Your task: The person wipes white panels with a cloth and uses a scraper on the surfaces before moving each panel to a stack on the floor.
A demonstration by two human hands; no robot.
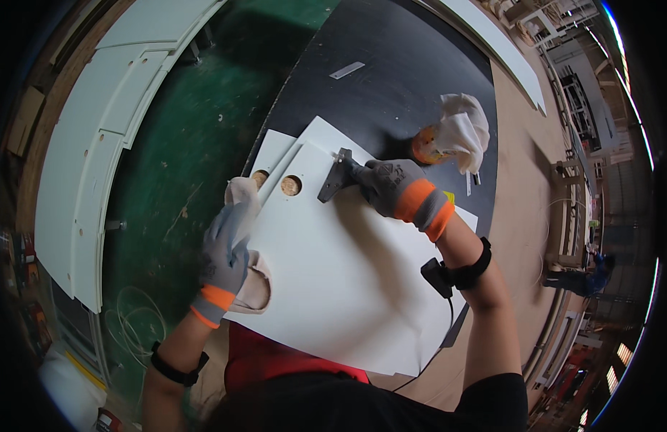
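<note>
A black shirt point(312, 403) lay nearest; the right grip point(395, 184) clamped a scraper point(336, 178) angled leftward, the left grip point(225, 248) a cloth point(257, 288).

Fisheye, head-worn, facing downward, close above

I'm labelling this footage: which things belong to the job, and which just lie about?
In use, apparently: scraper in right hand; beige cloth in left hand; white panel.
Seemingly lying about: flat strip; far-left boards; perhaps cloth-topped container.
</note>
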